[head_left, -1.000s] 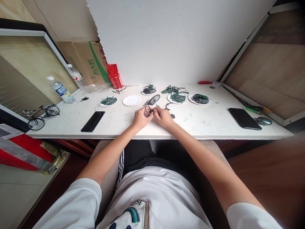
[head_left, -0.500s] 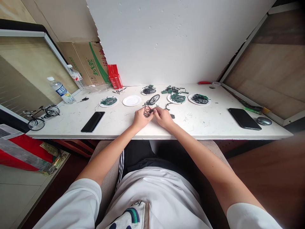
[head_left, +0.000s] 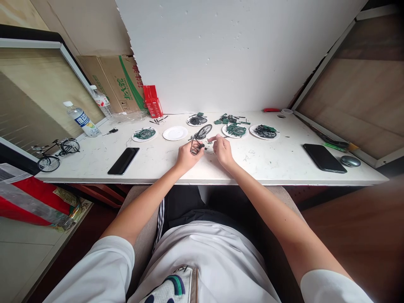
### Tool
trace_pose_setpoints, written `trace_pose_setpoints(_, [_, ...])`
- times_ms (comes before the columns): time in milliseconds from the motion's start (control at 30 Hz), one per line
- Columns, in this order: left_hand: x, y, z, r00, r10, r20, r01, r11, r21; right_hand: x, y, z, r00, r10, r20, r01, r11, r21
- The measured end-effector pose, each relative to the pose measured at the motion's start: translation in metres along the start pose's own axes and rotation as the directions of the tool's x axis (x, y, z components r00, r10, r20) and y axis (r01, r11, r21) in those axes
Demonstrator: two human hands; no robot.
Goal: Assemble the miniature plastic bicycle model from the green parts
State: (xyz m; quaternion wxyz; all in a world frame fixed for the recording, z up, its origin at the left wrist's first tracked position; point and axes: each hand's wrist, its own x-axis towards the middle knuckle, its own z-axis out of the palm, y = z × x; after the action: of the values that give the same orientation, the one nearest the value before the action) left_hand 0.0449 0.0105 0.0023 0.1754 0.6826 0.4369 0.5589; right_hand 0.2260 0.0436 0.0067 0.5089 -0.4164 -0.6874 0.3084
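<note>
My left hand point(head_left: 188, 155) is closed around the dark frame of a partly built miniature bicycle point(head_left: 203, 131). Its spoked wheel points up and away from me, while part of the frame is hidden by my fingers. Just to the right, my right hand point(head_left: 222, 150) is apart from the bicycle, with the index finger stretched out to the left and the other fingers curled. A gap shows between index finger and thumb, and I see nothing held there. Tiny dark bits lie on the white table point(head_left: 265, 164) between the hands.
Paper plates of green and black parts, such as the right plate point(head_left: 264, 131), stand behind my hands near a bare plate point(head_left: 175, 133) and loose green pieces point(head_left: 225, 119). A finished model bicycle point(head_left: 57, 153), a bottle point(head_left: 82, 120) and phones point(head_left: 123, 160) sit toward the sides.
My right hand has left the bicycle and moved right, over where a curved dark part and a small dark piece lay. My left hand has stayed in place with the bicycle.
</note>
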Motion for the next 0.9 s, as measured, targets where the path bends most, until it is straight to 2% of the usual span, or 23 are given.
trace_pose_setpoints(100, [0.000,0.002,-0.001,1.000,-0.003,0.000,0.003,1.000,0.006,0.001,0.002,0.002,0.990,0.124,-0.061,-0.117,0.988,0.106])
trace_pose_setpoints(167, [0.000,0.002,-0.001,1.000,-0.007,-0.001,0.007,1.000,0.003,0.000,0.001,0.003,0.989,0.138,-0.047,-0.134,0.987,0.091])
trace_pose_setpoints(300, [0.000,0.001,-0.001,1.000,-0.015,-0.005,0.015,1.000,-0.007,-0.004,-0.004,0.004,0.998,0.045,-0.038,-0.045,0.999,0.010])
trace_pose_setpoints(433, [0.001,-0.001,0.000,1.000,-0.021,-0.019,0.020,1.000,-0.008,-0.008,-0.007,0.006,0.999,-0.026,0.019,0.025,0.999,0.020])
trace_pose_setpoints(667, [0.002,-0.003,-0.004,0.997,-0.039,-0.062,0.035,0.997,-0.066,-0.011,-0.010,0.007,0.993,-0.022,0.115,0.020,1.000,0.015])
trace_pose_setpoints(900, [0.003,-0.005,-0.005,0.992,-0.115,-0.055,0.110,0.990,-0.088,-0.010,-0.015,0.005,0.993,-0.004,0.122,-0.010,0.994,0.112])
